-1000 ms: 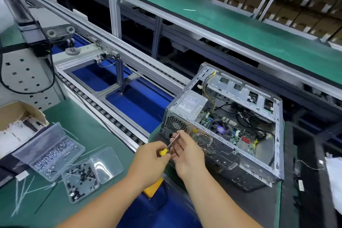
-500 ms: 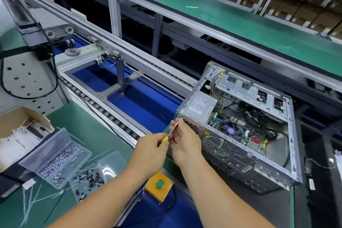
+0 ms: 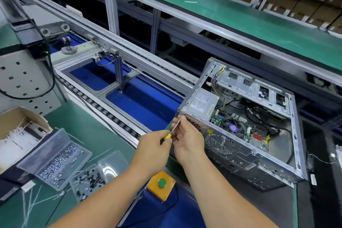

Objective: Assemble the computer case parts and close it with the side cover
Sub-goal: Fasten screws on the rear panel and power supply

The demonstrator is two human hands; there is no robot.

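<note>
While the computer case [image 3: 246,131] lies open-side up at three o'clock on the bench, the left hand [image 3: 151,152] wraps its fingers round the yellow handle of a screwdriver [image 3: 173,129], shaft angled up toward one o'clock. Right hand [image 3: 188,140] sits just beside it, fingertips pinching the shaft near the tip, right at the case's rear corner by the power supply [image 3: 200,102]. Over at eight o'clock, clear trays of screws [image 3: 59,161] rest on the green mat [image 3: 88,129]; a green push-button [image 3: 162,183] sits at six.
</note>
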